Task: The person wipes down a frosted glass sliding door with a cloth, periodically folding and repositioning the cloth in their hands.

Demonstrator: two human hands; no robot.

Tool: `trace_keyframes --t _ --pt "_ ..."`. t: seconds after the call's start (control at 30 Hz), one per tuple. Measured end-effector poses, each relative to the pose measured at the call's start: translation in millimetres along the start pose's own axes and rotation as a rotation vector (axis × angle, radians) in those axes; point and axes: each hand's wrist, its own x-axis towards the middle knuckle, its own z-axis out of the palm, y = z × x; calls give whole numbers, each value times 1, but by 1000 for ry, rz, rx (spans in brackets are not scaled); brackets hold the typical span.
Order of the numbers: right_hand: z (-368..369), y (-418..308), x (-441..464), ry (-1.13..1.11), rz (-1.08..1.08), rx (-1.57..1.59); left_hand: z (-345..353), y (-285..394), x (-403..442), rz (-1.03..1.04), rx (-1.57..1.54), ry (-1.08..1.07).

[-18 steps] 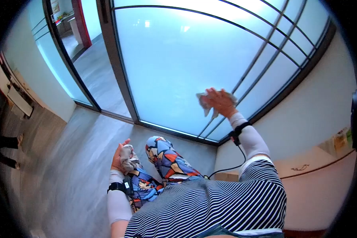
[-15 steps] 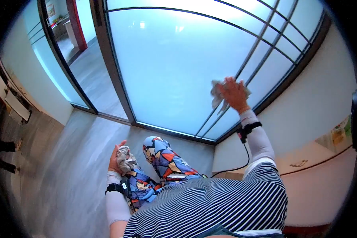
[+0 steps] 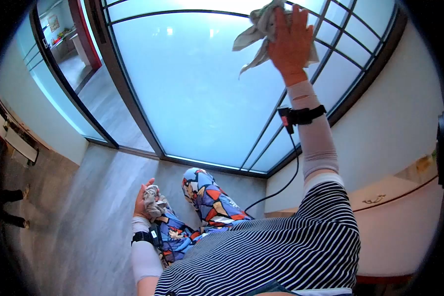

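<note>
My right hand [image 3: 290, 48] is raised high against the frosted glass door panel [image 3: 192, 89], fingers extended over a grey cloth [image 3: 261, 29] that it holds to the pane. Loose corners of this cloth hang out to the left of the hand. Down by my knee, my left hand [image 3: 141, 201] is closed around a second, crumpled grey cloth [image 3: 154, 202]; part of its fingers is hidden behind the bundle. Dark bars [image 3: 325, 47] cross the upper and right parts of the glass.
The dark door frame [image 3: 133, 98] borders an open doorway on the left. A cable [image 3: 293, 167] runs from my right wrist strap [image 3: 306, 116]. A pale cabinet [image 3: 399, 232] with a handle stands at right. Another person's feet [image 3: 22, 207] show at far left.
My right hand has moved up the glass with its cloth, which now spreads out more to the left. My left hand and its cloth stay nearly where they were.
</note>
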Motion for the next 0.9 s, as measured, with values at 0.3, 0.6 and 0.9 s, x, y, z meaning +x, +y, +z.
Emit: trace_keyframes --t 0.3,0.6,0.9 --pt "14 -105 -156 -143 -509 195 7 11 -16 -57 61 83" --pt "-18 -98 -275 -382 -767 245 17 9 -17 -77 37 110" --pt "-45 83 -300 -544 -453 -24 20 7 -12 -62 69 74"
